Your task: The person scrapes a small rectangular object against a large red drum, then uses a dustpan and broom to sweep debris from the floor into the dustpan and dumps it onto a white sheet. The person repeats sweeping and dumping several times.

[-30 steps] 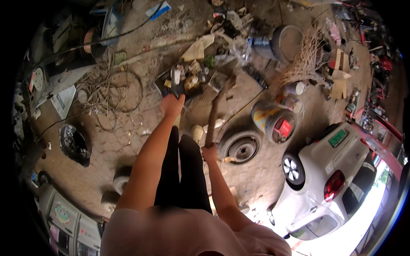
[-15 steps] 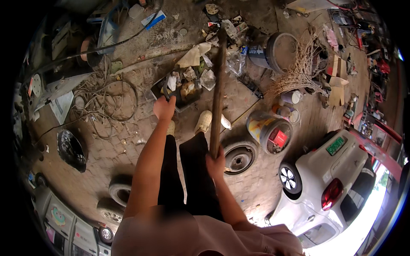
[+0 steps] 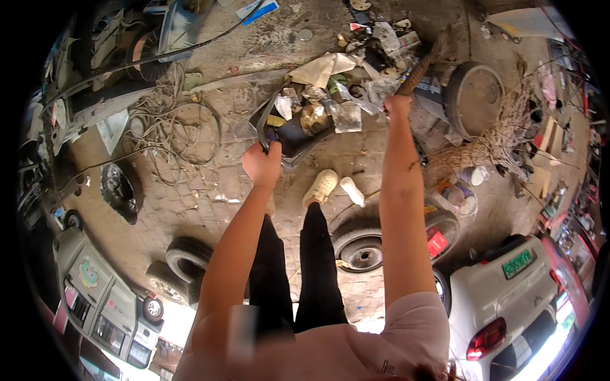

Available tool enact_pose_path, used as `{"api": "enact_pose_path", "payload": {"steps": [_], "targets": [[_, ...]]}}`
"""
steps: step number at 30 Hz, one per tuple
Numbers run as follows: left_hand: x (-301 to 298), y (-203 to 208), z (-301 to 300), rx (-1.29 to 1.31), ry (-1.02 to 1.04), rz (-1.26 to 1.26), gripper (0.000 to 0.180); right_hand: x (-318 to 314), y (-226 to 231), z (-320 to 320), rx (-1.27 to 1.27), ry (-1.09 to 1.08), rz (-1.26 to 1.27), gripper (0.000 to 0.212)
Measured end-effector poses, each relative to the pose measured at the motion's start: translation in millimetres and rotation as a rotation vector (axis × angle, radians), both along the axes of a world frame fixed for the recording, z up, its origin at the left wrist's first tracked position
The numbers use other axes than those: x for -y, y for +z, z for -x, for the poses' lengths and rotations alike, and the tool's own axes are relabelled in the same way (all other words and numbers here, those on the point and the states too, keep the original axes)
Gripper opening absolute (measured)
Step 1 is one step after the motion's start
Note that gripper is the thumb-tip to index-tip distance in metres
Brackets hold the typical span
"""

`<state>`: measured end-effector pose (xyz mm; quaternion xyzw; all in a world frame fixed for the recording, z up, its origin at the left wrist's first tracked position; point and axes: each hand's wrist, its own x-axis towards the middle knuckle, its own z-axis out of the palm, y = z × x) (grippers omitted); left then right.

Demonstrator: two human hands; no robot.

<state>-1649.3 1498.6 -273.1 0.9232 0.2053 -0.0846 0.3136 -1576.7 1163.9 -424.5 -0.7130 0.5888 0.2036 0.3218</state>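
At the near left corner of a black open-topped tub, my left hand is closed round its dark edge or handle. Crumpled paper, plastic and other rubbish fill the tub and spill over its far side. My right hand, with the arm stretched out, grips a rough wooden stick that slants away to the far right. Whether the stick continues below this hand is hidden. Loose litter lies on the floor just left of the stick.
A lidded bucket and a bundle of dry twigs are at the right. Tangled cable lies left. A wheel rests beside my feet, with more tyres at the near left. Parked at near right is a white car.
My right hand has gone from near my knees to far forward, still on the stick, which now slants right. My left hand stays at the tub's edge. The whole view has shifted.
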Motion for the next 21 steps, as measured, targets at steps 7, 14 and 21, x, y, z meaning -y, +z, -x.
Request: {"api": "enact_pose_path", "payload": {"steps": [7, 14, 21], "targets": [[-7, -6, 9, 0.069, 0.011, 0.049, 0.025, -70, 6, 59, -0.089, 0.547, -0.028, 0.059], [3, 2, -2, 0.014, -0.036, -0.026, 0.033, -138, 93, 188, -0.100, 0.577, -0.302, 0.050], [-4, 2, -6, -0.115, -0.062, 0.009, 0.035, -183, 199, 318, 0.123, 0.472, -0.389, 0.070]]}}
